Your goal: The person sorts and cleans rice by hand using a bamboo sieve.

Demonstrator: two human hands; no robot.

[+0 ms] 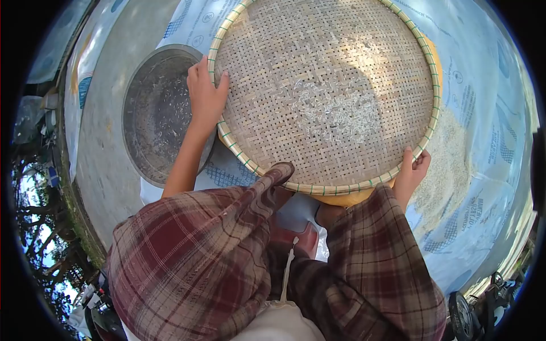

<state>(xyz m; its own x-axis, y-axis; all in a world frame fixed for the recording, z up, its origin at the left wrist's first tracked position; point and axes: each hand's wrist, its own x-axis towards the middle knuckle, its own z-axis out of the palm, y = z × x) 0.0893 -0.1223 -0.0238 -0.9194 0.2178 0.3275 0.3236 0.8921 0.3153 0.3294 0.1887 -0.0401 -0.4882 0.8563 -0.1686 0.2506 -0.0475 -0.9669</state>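
Observation:
A round woven bamboo sieve with a green-stitched rim is held out before me. My left hand grips its left rim, thumb over the top and fingers at the outside. On the lower right rim, my right hand is closed, its fingers partly hidden by the edge. Loose rice grains lie scattered on the weave, thickest around the middle. Beneath the sieve, part of something yellow-orange shows along the edge; most of it is hidden.
A dark round metal basin with a few grains stands left of the sieve. Printed white-blue sheeting covers the ground, with a pile of grain on the right. A reddish seat-like object shows between my legs. Motorbike parts appear at lower right.

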